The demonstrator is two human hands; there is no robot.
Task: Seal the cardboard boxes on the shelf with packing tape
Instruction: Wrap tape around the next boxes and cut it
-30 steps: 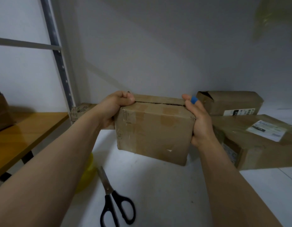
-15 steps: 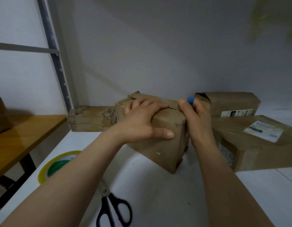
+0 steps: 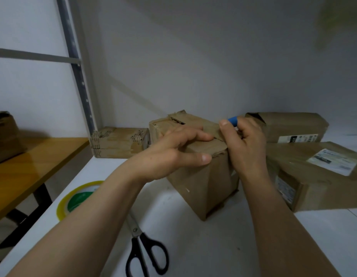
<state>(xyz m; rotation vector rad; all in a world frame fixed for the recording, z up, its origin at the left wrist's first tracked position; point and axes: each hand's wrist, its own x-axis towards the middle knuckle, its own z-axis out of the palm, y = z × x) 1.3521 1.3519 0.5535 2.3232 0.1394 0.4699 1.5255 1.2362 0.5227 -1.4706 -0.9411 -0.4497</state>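
A worn cardboard box [image 3: 201, 182] stands on the white shelf [image 3: 213, 246], one corner turned toward me. My left hand [image 3: 173, 154] lies over its top flaps, fingers stretched across the seam and thumb along the front edge. My right hand [image 3: 245, 148] curls round the box's top right edge, thumb on the flap; a blue band sits on one fingertip. A yellow roll of packing tape [image 3: 73, 198] lies at the shelf's left front, partly hidden by my left forearm. Black-handled scissors [image 3: 145, 250] lie in front of the box.
Three more cardboard boxes are on the shelf: a flat one [image 3: 117, 142] at the back left, one [image 3: 293, 124] at the back right, a labelled one [image 3: 321, 180] at the right. A metal shelf post [image 3: 77, 76] rises at left; a wooden table [image 3: 33, 166] stands beyond.
The box was turned so a corner faces me. My left hand moved from the box's left side onto its top. My right hand shifted to the top right edge. The tape roll came into view.
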